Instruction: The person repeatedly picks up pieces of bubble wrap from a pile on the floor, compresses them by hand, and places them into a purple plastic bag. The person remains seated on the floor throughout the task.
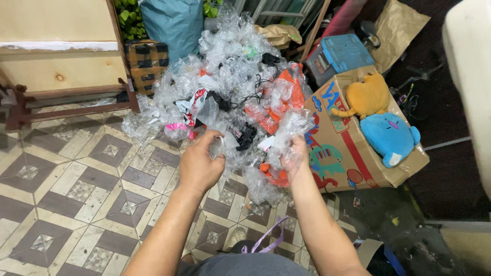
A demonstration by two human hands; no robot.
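Two hands in clear plastic wrap pile (230, 87): left hand (199, 163) grip, right hand (294, 153) grip each clutching wrap; two plush toys (378, 117) in box.

Floor's patterned tile (76, 189) in brown and cream diamonds, gets dark and grimy off at 4 o'clock. Pale wooden furniture (56, 56) at 10 o'clock, sitting on a reddish frame (76, 105). Lighting's flat, indoor.

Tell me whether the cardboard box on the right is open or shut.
Open: the cardboard box has no flaps closed on top, and an orange plush toy and a blue plush toy sit in it.
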